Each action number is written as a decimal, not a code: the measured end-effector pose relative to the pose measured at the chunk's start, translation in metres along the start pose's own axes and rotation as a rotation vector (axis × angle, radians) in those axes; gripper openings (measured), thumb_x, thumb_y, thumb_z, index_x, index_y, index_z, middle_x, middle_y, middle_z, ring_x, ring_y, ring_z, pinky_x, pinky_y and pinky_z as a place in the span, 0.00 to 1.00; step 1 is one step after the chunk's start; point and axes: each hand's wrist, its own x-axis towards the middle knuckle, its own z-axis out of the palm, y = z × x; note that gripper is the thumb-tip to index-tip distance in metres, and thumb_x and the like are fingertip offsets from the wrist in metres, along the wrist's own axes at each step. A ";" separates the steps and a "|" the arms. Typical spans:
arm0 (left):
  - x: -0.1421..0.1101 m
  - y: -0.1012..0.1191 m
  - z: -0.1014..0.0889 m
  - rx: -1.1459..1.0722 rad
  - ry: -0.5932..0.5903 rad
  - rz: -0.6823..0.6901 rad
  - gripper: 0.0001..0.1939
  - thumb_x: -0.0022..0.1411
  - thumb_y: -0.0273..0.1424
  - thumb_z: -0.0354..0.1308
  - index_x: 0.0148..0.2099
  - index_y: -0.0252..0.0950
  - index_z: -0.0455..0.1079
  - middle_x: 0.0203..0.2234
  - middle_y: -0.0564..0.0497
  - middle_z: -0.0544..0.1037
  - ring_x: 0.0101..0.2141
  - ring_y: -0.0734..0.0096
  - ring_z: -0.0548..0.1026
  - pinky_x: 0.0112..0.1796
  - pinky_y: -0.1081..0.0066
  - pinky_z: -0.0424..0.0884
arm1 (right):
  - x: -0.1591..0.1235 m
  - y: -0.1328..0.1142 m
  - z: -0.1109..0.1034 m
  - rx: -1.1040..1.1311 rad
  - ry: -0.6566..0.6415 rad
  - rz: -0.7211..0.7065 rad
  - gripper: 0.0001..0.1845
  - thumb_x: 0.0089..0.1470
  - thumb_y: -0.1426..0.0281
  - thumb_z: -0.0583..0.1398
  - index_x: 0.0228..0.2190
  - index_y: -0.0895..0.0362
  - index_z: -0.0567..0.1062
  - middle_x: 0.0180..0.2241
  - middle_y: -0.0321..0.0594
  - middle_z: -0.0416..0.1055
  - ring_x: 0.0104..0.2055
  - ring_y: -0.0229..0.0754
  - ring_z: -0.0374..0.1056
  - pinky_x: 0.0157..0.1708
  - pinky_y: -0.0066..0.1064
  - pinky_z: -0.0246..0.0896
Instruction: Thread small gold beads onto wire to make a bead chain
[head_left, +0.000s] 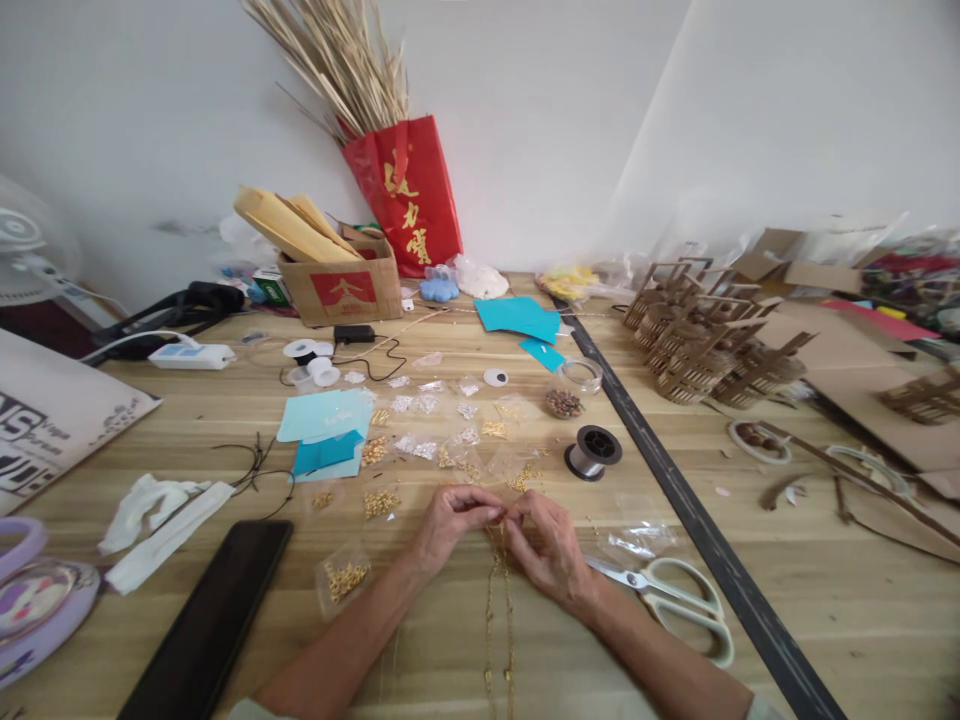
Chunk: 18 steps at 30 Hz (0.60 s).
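My left hand (pixel 453 522) and my right hand (pixel 546 545) meet over the middle of the table, fingertips pinched close together. Between them hangs a thin gold chain (pixel 491 600), its two strands running down toward the table's near edge with small gold pieces along them. Both hands seem closed on its upper end, though the exact point of grip is too small to make out. White-handled scissors (pixel 679 595) lie beside my right wrist. Just beyond the fingers are small piles of gold beads (pixel 525 478), and a spool of clear line (pixel 592 453) stands to the right.
A black phone (pixel 214 610) lies left of my forearm, near a small bag of gold rings (pixel 345 578). Blue cards (pixel 330 450) and silver bits (pixel 416 447) spread farther back. Woven brown baskets (pixel 697 330) stand at right, past a black strip (pixel 660 465). A red bag (pixel 412 195) leans on the wall.
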 end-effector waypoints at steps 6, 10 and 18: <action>0.000 -0.001 0.000 -0.003 -0.001 0.003 0.07 0.43 0.30 0.69 0.28 0.34 0.79 0.23 0.51 0.81 0.25 0.72 0.75 0.31 0.74 0.69 | -0.001 0.000 0.000 -0.007 0.004 0.015 0.03 0.57 0.73 0.55 0.30 0.55 0.67 0.26 0.37 0.68 0.27 0.38 0.64 0.27 0.29 0.57; 0.000 -0.001 0.000 -0.008 0.000 0.003 0.06 0.43 0.30 0.69 0.27 0.34 0.79 0.22 0.51 0.81 0.25 0.73 0.74 0.31 0.75 0.69 | -0.001 0.000 0.000 -0.011 -0.006 0.020 0.03 0.57 0.74 0.56 0.31 0.55 0.67 0.26 0.37 0.68 0.27 0.38 0.63 0.28 0.29 0.57; 0.000 0.001 0.001 -0.010 0.000 0.007 0.07 0.42 0.30 0.69 0.27 0.34 0.78 0.21 0.52 0.80 0.24 0.73 0.74 0.31 0.75 0.69 | 0.001 -0.001 0.000 -0.025 0.006 0.013 0.04 0.56 0.74 0.56 0.30 0.55 0.66 0.25 0.37 0.67 0.26 0.37 0.62 0.27 0.29 0.56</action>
